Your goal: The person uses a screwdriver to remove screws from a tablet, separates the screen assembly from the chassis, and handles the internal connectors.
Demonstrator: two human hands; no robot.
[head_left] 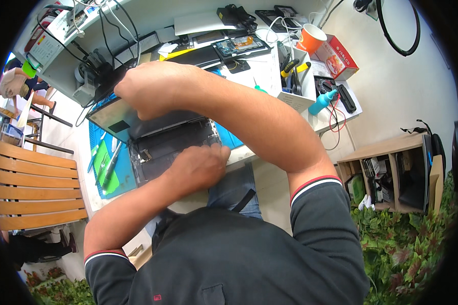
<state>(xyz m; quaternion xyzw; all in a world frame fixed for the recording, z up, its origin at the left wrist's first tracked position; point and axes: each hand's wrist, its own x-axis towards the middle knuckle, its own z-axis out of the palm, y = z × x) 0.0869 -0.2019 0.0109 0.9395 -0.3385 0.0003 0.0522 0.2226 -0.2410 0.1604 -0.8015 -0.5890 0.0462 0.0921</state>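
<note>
The tablet (173,142) lies opened on a blue mat (234,138) near the worktop's front edge, its screen panel (118,118) tilted up like a lid. The right hand (155,89) grips that panel's top edge, fingers closed over it, apparently to keep the inside exposed. The left hand (198,166) rests on the open body, fingers curled; what they pinch I cannot tell. A green tray (107,170) with tools sits toward the left edge, an orange cup (311,38) at the back. Wooden bench (30,185) beside, plants (402,249) below.
</note>
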